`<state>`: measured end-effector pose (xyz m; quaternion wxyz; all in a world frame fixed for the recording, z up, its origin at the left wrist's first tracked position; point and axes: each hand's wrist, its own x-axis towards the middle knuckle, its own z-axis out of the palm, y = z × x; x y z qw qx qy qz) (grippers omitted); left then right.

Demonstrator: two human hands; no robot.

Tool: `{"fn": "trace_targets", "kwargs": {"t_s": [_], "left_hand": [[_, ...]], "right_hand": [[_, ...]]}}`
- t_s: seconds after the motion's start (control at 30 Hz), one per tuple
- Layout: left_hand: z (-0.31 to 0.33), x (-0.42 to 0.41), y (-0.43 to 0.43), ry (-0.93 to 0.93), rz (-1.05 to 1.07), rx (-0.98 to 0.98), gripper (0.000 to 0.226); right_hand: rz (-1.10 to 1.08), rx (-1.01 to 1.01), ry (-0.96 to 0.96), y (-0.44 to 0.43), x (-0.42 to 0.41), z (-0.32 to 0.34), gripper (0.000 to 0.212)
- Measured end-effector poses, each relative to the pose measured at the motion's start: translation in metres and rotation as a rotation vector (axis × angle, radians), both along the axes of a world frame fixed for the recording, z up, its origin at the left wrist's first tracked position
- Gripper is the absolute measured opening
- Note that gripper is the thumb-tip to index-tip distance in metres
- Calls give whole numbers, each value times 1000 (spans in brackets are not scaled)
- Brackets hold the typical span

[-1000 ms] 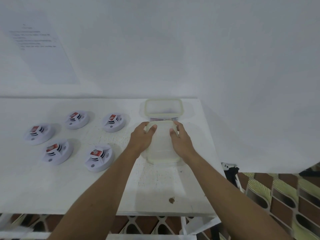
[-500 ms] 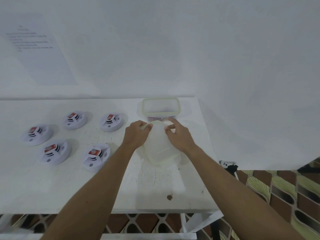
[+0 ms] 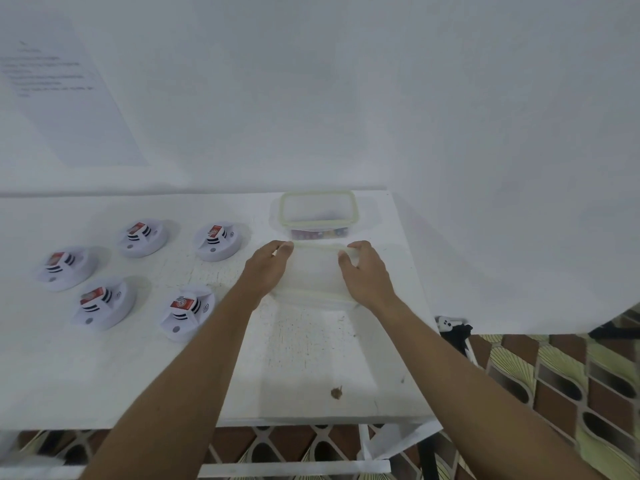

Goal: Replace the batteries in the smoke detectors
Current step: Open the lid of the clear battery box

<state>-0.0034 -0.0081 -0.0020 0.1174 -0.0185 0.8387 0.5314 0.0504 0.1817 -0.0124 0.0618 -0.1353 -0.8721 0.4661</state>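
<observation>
We hold the lid [image 3: 313,271] just in front of the box [image 3: 317,193], left hand [image 3: 265,271] and right hand [image 3: 367,275] each with fingers [image 3: 286,249] pinching a far corner. Five detectors [image 3: 216,242] lie left of the box on the bench [image 3: 311,358]. Pinched so lightly, the lid could slip, or swing back, knock the box and scatter the small things inside.

My scuffed white-painted worktop [image 3: 104,375] sits in a corner of plain white walls [image 3: 346,98]; a printed paper sheet [image 3: 69,98] hangs left, brown-and-green patterned floor tiles [image 3: 554,375] below.
</observation>
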Motion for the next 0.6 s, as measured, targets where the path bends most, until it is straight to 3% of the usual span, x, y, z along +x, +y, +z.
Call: {"fn": "trace_targets", "kwargs": {"t_s": [0.2,0.37,0.5,0.6], "left_hand": [[-6,-3,-2,19,-18,205,25],[-2,-3,-1,140,-33,-60,37],[7,-7,2,412,-202,-330,34],[12,-3,4,378,-350,-353,42]], "right_hand": [[7,12,2,0,-2,-1,41],[7,23,8,0,-3,-2,40],[23,34,10,2,-4,-3,39],[44,44,-10,3,-4,-1,40]]}}
